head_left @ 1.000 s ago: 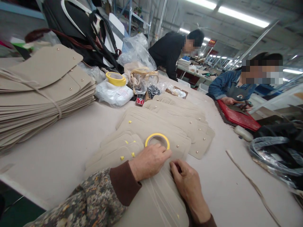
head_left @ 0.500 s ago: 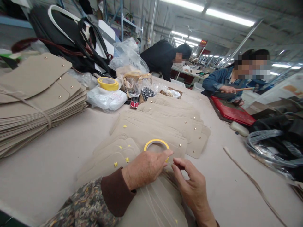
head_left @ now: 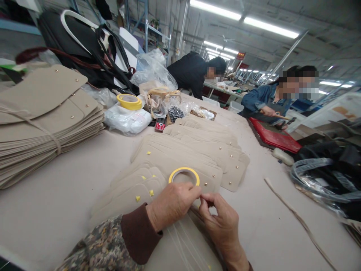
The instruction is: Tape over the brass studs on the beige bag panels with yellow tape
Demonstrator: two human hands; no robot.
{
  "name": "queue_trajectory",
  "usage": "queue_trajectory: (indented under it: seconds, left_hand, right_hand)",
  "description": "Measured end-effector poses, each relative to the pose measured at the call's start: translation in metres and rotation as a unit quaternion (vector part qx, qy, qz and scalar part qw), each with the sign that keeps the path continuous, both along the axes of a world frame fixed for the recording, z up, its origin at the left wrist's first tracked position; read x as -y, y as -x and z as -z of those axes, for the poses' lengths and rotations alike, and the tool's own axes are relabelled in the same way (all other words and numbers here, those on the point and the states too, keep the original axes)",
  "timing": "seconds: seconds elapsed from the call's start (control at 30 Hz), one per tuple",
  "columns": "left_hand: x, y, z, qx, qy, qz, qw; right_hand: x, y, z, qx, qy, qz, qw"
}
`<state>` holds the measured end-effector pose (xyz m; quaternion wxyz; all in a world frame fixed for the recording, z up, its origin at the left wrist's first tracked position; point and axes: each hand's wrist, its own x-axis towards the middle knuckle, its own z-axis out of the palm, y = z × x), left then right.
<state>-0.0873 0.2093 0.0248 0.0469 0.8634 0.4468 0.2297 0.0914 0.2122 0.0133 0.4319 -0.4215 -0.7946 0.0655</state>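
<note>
A roll of yellow tape (head_left: 184,172) stands in my left hand (head_left: 173,203), whose fingers are closed on its lower edge. My right hand (head_left: 222,222) pinches with thumb and forefinger right at the left fingertips; whatever lies in that pinch is too small to make out. Beneath both hands lie beige panels (head_left: 180,244) with thin pale strands across them. Just beyond spreads a fanned row of beige panels (head_left: 180,150) with metal studs. Small yellow tape pieces (head_left: 137,198) stick to the panels left of my hands.
At left sits a tall tied stack of beige panels (head_left: 36,128). Another yellow tape roll (head_left: 129,101) rests on a plastic-wrapped packet (head_left: 126,119). A loose strap (head_left: 296,218) lies at right, near black bags (head_left: 329,169). Across the table, a co-worker (head_left: 265,98) holds a hammer over a red board (head_left: 273,135).
My right hand has moved left, so its fingertips now meet those of my left hand. The tape roll has shifted slightly left. The co-worker's hammer has come down.
</note>
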Motion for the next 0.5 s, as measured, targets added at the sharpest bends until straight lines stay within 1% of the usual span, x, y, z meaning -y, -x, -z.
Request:
queue_trajectory:
  seconds: [0.07, 0.1, 0.17, 0.2, 0.27, 0.33, 0.4, 0.5]
  left_hand:
    - [0.000, -0.002, 0.000, -0.009, -0.022, -0.011, 1.000]
    - [0.001, -0.003, 0.001, -0.008, -0.034, -0.017, 0.999]
    - [0.002, -0.006, 0.002, 0.000, -0.063, -0.028, 0.998]
    - [0.003, -0.007, 0.002, 0.006, -0.075, -0.030, 0.997]
    - [0.004, -0.010, 0.002, 0.014, -0.087, -0.027, 0.996]
    - [0.005, -0.012, 0.002, 0.010, -0.082, -0.027, 0.996]
    - [0.003, -0.012, 0.003, -0.015, -0.063, -0.044, 0.997]
    - [0.000, -0.012, 0.005, -0.072, -0.019, -0.069, 0.995]
  right_hand:
    - [0.001, 0.004, -0.003, -0.067, 0.107, 0.017, 0.992]
    - [0.001, 0.006, -0.004, -0.111, 0.172, 0.022, 0.979]
    - [-0.002, 0.009, -0.005, -0.196, 0.287, 0.026, 0.937]
    - [-0.005, 0.009, -0.004, -0.232, 0.326, 0.030, 0.916]
    - [-0.013, 0.005, -0.001, -0.284, 0.366, 0.049, 0.885]
    - [-0.023, -0.002, 0.003, -0.308, 0.381, 0.077, 0.868]
    - [-0.031, -0.009, 0.006, -0.300, 0.388, 0.096, 0.866]
    - [-0.036, -0.016, 0.008, -0.259, 0.389, 0.102, 0.878]
